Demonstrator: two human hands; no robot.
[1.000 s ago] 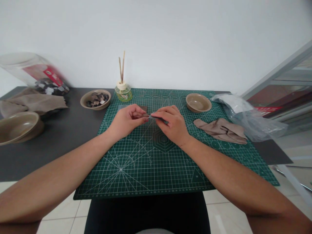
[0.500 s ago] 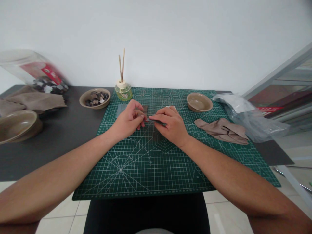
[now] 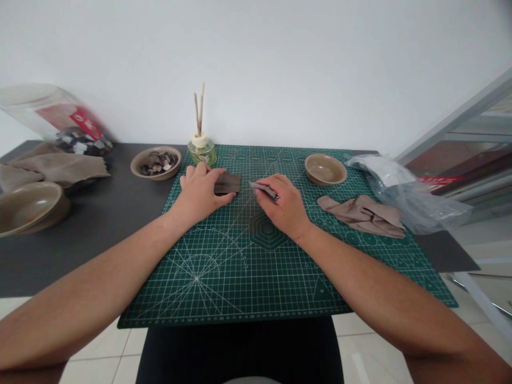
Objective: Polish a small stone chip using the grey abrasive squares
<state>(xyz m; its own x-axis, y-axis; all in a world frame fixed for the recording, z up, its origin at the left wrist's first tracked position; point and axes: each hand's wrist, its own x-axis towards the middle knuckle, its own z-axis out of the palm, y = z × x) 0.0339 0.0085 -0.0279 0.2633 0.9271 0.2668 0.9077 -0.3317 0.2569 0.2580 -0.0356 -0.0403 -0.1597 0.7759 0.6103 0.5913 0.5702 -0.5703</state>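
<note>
My left hand (image 3: 200,188) lies low over the green cutting mat (image 3: 224,298), thumb and fingers spread apart. Between its thumb and index finger is a flat, dark brown rectangular piece (image 3: 230,184), its left end hidden by the hand. Whether the fingertips press on its edges I cannot tell. To the right, my right hand (image 3: 284,205) is closed around a thin grey item (image 3: 264,188) with a pale tip pointing left. Its exact kind does not show. A gap separates this item from the brown piece.
Behind my left hand stand a reed diffuser (image 3: 202,149) and a bowl of dark chips (image 3: 138,166). Toward the right are another bowl (image 3: 326,169), a crumpled brown cloth (image 3: 364,216) and clear plastic bags (image 3: 416,200). A bowl (image 3: 32,208), cloth (image 3: 72,162) and plastic jar (image 3: 48,104) sit left.
My hands were close together at the grey item. My left hand has moved left and spread its fingers around the brown piece; my right hand keeps the grey item, turned a little.
</note>
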